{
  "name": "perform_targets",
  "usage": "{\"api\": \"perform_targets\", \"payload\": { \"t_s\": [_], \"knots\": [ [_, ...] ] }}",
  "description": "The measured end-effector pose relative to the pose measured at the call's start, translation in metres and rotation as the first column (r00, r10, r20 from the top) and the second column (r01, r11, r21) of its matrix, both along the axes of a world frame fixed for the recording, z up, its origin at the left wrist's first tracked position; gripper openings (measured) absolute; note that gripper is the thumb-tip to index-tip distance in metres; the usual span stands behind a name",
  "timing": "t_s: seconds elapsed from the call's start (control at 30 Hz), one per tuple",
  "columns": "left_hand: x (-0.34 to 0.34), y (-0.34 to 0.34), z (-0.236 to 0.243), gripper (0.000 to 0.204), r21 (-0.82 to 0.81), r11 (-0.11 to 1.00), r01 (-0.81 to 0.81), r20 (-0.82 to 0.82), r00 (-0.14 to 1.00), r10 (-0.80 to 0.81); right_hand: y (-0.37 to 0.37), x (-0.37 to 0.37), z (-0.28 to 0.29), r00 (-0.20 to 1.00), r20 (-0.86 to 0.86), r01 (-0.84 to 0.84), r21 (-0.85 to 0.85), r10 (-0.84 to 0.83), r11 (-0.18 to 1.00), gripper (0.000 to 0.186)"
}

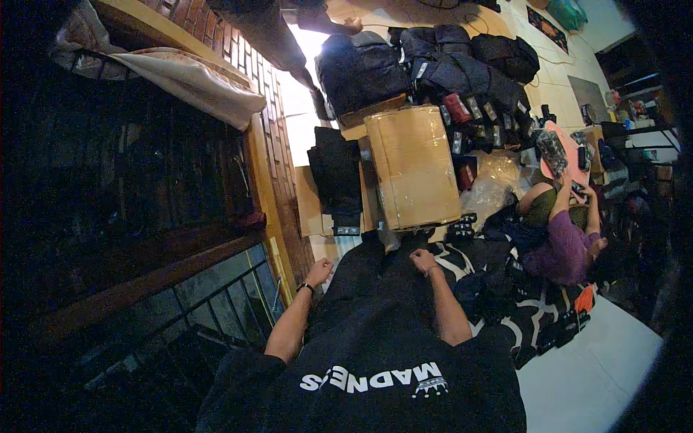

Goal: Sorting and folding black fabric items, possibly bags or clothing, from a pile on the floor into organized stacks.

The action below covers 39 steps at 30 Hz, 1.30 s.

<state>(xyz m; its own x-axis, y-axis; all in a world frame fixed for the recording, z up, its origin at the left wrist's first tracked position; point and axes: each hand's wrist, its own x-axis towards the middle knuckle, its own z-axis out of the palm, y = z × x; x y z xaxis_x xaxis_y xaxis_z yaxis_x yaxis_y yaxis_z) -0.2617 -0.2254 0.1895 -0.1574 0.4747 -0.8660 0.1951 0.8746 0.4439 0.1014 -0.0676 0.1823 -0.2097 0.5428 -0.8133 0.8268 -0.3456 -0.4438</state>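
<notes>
My left hand (320,273) is at the left edge of the dark cloth (364,278) over my lap, its fingers curled closed. On the other side, my right hand (422,261) is also closed, thumb and fingers drawn together against dark fabric. What either hand grips, if anything, is too small and dark to make out. Just beyond my knees stands a closed brown cardboard box (415,169), with tape along its edges. Left of it, a stack of folded black garments (338,177) lies on flattened cardboard (310,202).
Dark bundled clothes (364,72) are heaped behind the box. Clear plastic wrap (494,180) lies to its right. A person in a purple top (567,245) sits at the right, handling dark packets over a pink board (567,151). A wooden frame (260,166) runs along the left.
</notes>
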Motion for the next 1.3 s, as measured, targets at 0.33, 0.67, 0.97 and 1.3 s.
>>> {"api": "perform_targets", "payload": {
  "t_s": [0.33, 0.67, 0.97, 1.3],
  "knots": [
    [0.002, 0.027, -0.006, 0.028, 0.107, 0.994, 0.007, 0.009, 1.000, -0.008, 0.004, 0.002, 0.017, 0.998, 0.060, -0.024, 0.023, 0.023, 0.999, 0.038],
    [0.006, 0.035, 0.012, 0.027, -0.004, 0.998, 0.059, 0.020, 0.998, -0.059, -0.025, -0.003, 0.022, 0.865, 0.324, -0.278, -0.328, 0.384, 0.903, 0.067],
    [0.005, 0.032, 0.002, 0.029, -0.020, 0.992, 0.121, 0.026, 0.992, -0.121, -0.038, 0.016, 0.018, 0.938, 0.286, -0.072, -0.394, 0.197, 0.916, 0.069],
    [0.006, 0.044, 0.004, 0.025, 0.027, 0.993, 0.115, -0.006, 0.993, -0.115, -0.029, 0.016, 0.043, 0.956, 0.231, -0.103, -0.319, 0.183, 0.942, 0.064]
  ]
}}
